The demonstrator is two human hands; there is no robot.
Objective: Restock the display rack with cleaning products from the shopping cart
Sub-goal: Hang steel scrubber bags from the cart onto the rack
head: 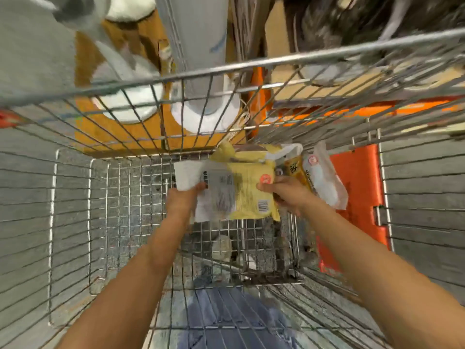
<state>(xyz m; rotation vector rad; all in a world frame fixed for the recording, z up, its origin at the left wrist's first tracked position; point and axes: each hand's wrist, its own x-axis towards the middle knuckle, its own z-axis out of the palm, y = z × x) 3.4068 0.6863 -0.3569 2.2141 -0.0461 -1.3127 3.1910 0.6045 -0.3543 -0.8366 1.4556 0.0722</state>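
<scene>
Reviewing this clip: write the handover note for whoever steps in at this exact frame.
Left hand grips the left edge of the yellow pack; right hand grips its right edge.
The pack is held inside the shopping cart, above the wire floor.
More packets lie at the cart's far right corner.
Done: the pack is grasped. The display rack is not clearly in view.
Left: lift it out, shelve it, then return for the remaining packets.

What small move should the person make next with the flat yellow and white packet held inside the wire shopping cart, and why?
Probably lift the flat yellow and white packet straight up, clear of the wire shopping cart. The left hand and right hand already grip its opposite edges, and more soft packets lie beside it.
</scene>
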